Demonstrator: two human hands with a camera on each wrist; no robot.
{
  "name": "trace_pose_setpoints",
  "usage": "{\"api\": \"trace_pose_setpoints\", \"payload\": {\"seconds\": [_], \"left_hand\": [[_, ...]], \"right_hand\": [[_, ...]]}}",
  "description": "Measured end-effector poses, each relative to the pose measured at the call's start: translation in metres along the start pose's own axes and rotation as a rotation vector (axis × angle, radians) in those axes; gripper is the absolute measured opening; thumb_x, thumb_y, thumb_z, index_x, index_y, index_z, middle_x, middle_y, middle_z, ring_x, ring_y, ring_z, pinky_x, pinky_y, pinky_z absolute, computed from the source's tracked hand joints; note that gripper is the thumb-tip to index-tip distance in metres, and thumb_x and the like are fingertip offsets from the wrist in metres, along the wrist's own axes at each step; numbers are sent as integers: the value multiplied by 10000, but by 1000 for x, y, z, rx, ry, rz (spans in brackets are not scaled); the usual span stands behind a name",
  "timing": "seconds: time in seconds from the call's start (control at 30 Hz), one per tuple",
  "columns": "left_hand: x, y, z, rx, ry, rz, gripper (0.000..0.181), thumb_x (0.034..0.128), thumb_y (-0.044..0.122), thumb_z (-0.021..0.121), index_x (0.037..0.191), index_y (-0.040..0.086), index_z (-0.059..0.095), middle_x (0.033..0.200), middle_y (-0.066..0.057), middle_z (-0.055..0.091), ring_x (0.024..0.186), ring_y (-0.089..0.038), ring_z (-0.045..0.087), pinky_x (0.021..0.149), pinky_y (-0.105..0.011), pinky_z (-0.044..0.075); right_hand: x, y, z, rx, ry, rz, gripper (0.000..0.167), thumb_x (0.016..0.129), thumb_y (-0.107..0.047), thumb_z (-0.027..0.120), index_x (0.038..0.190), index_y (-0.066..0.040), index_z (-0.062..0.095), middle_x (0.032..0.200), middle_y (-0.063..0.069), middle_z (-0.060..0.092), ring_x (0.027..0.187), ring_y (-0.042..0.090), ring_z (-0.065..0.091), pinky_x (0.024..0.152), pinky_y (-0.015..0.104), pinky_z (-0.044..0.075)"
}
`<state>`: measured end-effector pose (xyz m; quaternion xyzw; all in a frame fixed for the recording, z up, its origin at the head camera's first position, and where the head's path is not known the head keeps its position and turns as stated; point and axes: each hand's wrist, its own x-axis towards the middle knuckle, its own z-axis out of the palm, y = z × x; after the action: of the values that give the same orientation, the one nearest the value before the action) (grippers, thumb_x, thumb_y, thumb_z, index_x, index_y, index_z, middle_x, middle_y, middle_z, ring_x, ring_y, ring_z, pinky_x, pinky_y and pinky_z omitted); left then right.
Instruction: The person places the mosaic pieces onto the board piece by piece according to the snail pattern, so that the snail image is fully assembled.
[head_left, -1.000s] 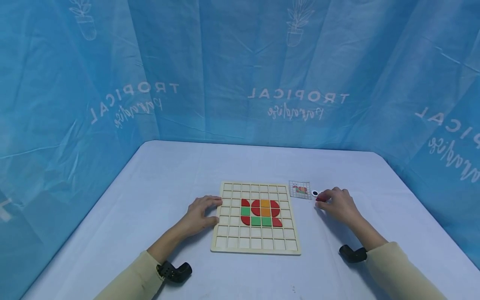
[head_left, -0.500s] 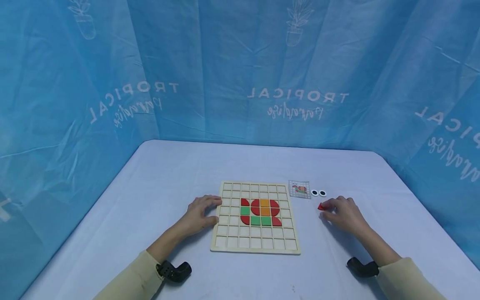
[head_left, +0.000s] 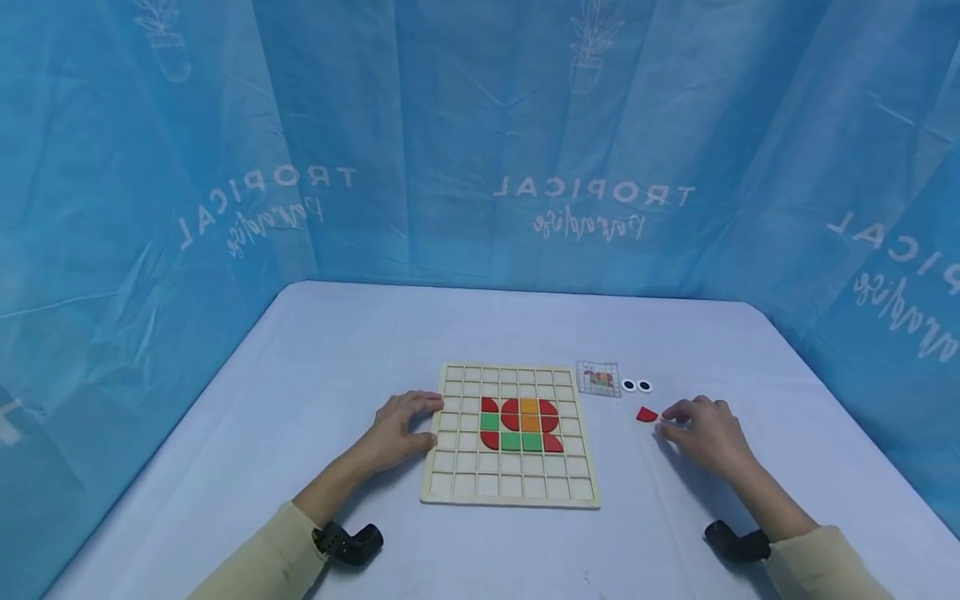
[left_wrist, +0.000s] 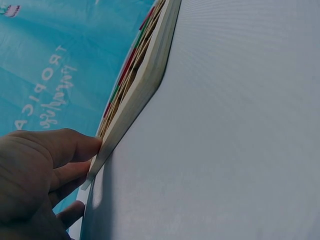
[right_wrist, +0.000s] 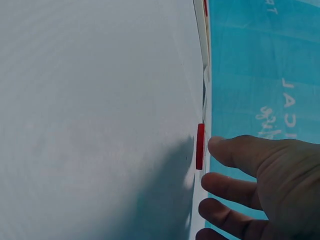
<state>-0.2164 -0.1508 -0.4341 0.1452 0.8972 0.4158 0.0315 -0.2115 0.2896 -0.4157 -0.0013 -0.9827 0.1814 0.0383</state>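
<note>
My left hand (head_left: 397,433) rests against the left edge of a wooden grid board (head_left: 510,492), with fingertips and thumb touching its rim. In the left wrist view, the thumb of that hand (left_wrist: 45,165) meets the board's edge (left_wrist: 135,90). Red, green and orange tiles (head_left: 530,423) fill several cells near the middle of the board. A red quarter-round tile (head_left: 647,414) lies flat on the table to the right. Just right of this tile hovers my right hand (head_left: 705,433), fingers apart and holding nothing. The right wrist view has the red tile (right_wrist: 200,146) standing clear of the thumb.
A small printed pattern card (head_left: 598,379) lies by the board's upper right corner. Beside it are two round white pieces with black centers (head_left: 637,386). A white cloth covers the table (head_left: 360,333), and blue curtains (head_left: 450,233) hang behind and at both sides.
The right hand has carried the red tile toward me and slightly right, away from the round pieces, and set it down. It has since let go and drawn back right. The left hand stays put.
</note>
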Motion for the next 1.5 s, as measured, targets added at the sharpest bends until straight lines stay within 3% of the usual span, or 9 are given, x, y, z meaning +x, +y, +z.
{"api": "trace_pose_setpoints", "payload": {"seconds": [0.3, 0.53, 0.77, 0.9, 1.23, 1.5], "left_hand": [[1, -1, -2, -4, 6, 13, 505, 776, 95, 686, 1266, 63, 571, 1396, -71, 490, 1385, -323, 303, 1166, -565, 56], [2, -3, -1, 2, 12, 16, 491, 780, 89, 685, 1259, 68, 579, 1392, -72, 495, 1374, -323, 314, 1151, -573, 92], [1, -4, 0, 3, 11, 16, 487, 777, 94, 686, 1252, 67, 583, 1387, -76, 499, 1371, -326, 321, 1149, -577, 97], [1, -3, 0, 2, 13, 17, 487, 773, 87, 687, 1248, 63, 584, 1387, -77, 500, 1370, -327, 323, 1149, -575, 97], [1, -1, 0, 12, 8, 1, 499, 774, 97, 688, 1260, 77, 578, 1392, -60, 497, 1364, -307, 326, 1148, -556, 116], [0, -1, 0, 3, 3, -11, 507, 775, 105, 686, 1269, 85, 572, 1402, -50, 485, 1359, -300, 322, 1145, -551, 118]], "right_hand": [[12, -6, 9, -1, -11, -48, 329, 781, -263, 725, 1034, -53, 707, 988, 166, 619, 952, 319, 482, 674, 380, 451], [20, -28, 17, -7, -38, -79, 325, 776, -278, 731, 1048, -101, 708, 1027, 144, 608, 965, 297, 464, 710, 379, 418], [22, -52, 27, -34, -43, -186, 306, 752, -286, 758, 1015, -135, 717, 991, 98, 632, 947, 266, 478, 724, 379, 404], [20, -60, 30, -43, -39, -200, 307, 741, -295, 773, 1004, -147, 717, 973, 67, 627, 945, 245, 471, 745, 386, 408], [17, -52, 27, -71, 15, -135, 273, 744, -257, 763, 976, -121, 718, 981, 94, 641, 925, 257, 479, 714, 377, 400], [18, -46, 27, -58, 29, -162, 243, 753, -256, 754, 958, -130, 720, 947, 87, 624, 894, 247, 470, 679, 339, 366]]}}
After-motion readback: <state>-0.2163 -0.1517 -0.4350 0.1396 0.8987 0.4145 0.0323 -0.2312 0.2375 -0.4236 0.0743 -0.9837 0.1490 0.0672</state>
